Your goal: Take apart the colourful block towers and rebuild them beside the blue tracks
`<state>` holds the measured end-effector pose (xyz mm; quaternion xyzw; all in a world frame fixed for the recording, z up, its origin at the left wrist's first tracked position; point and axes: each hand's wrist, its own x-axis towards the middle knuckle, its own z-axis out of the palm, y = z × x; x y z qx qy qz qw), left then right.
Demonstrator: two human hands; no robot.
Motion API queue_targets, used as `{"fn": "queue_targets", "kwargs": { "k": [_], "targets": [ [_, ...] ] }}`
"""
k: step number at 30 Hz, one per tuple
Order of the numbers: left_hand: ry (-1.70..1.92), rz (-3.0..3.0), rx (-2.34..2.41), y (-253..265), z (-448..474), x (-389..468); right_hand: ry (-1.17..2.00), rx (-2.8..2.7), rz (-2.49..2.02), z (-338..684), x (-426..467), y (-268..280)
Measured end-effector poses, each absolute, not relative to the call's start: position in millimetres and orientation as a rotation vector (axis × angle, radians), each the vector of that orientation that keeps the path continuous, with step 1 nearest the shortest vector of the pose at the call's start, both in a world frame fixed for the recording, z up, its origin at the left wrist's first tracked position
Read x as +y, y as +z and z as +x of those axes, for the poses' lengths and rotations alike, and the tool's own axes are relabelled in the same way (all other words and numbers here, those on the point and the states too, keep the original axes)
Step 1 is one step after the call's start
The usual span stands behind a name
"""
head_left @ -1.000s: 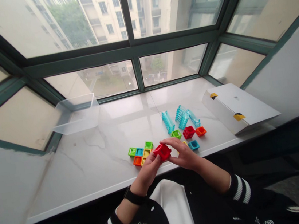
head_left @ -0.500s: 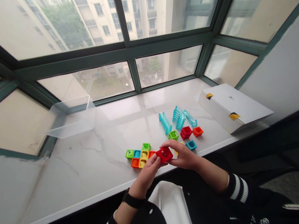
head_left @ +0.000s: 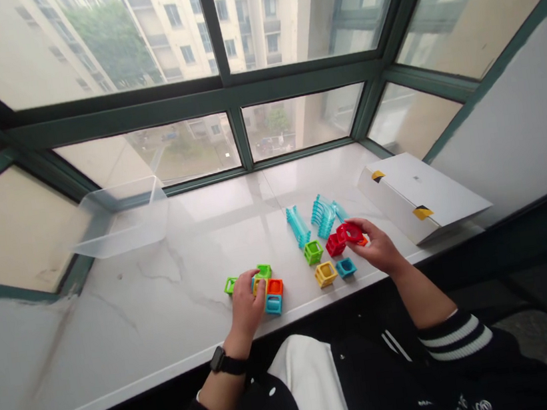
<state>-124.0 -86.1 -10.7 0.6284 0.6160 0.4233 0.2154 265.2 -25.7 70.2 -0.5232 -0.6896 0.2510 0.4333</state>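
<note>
My left hand [head_left: 247,304] is curled over a cluster of coloured toy blocks, its thumb and forefinger on either side of a yellow block [head_left: 259,286]. In that cluster I also see a green block [head_left: 264,271], an orange block [head_left: 275,287] and a blue block [head_left: 273,305]; others are partly hidden by the hand. To the right, my right hand [head_left: 377,245] pinches a red block [head_left: 349,232] with a round opening. Just beside it sits another red block [head_left: 334,244], and an orange block [head_left: 363,241] shows partly behind my fingers.
Loose green [head_left: 313,252], yellow [head_left: 325,273] and blue [head_left: 345,267] blocks stand between my hands. Clear blue track pieces [head_left: 298,226] lie behind them. A clear plastic bin [head_left: 122,242] is at the left, a white box [head_left: 432,184] at the right. The sill's front edge [head_left: 173,362] runs close by.
My hands have moved apart. The right carried the red block away to the right, towards the other red block; the left let go of it and moved left onto the cluster.
</note>
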Motion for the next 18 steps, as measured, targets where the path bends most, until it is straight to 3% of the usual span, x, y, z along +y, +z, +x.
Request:
{"fn": "queue_targets", "kwargs": {
  "k": [7,13,18],
  "targets": [
    [0.966,2.038,1.866,-38.7,-120.1,-86.4,0.52,-1.913,-1.286,286.1,2.5,48.6],
    [0.964,2.016,1.88,-35.3,-116.7,-86.9,0.574,-2.02,-1.33,280.2,8.9,29.0],
    [0.754,2.164,2.0,-31.0,-115.1,-89.2,0.591,-2.025,-1.376,276.1,9.4,21.9]
  ]
}}
